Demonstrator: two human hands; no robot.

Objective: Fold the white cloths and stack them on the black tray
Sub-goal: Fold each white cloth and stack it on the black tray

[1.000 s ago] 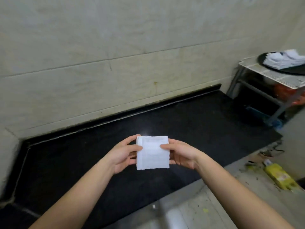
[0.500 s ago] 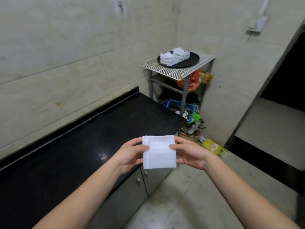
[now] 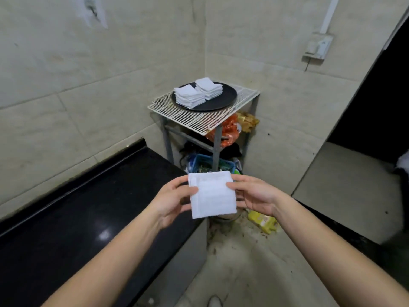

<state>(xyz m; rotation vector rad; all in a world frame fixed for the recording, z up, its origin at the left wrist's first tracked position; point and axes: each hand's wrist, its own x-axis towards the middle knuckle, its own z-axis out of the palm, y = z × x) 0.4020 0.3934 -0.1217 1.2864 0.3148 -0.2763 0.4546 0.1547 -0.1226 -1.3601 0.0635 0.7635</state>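
A white cloth [image 3: 212,194] folded into a small square hangs in the air in front of me, past the end of the counter. My left hand [image 3: 171,199] pinches its left edge, thumb on top. My right hand [image 3: 254,194] pinches its right edge the same way. Farther off, a round black tray [image 3: 225,97] lies on a white wire rack [image 3: 199,118]. Two stacks of folded white cloths [image 3: 198,94] sit side by side on the tray's left half.
A black counter [image 3: 77,209] runs along the tiled wall at my left, ending just below the cloth. Under the rack are an orange bag [image 3: 229,131] and a blue basket [image 3: 205,165]. A yellow packet [image 3: 263,221] lies on the dirty floor. A dark doorway opens at right.
The view has swung right, from the counter toward the rack, which now stands nearer and more central. Both hands keep the same hold on the folded cloth.
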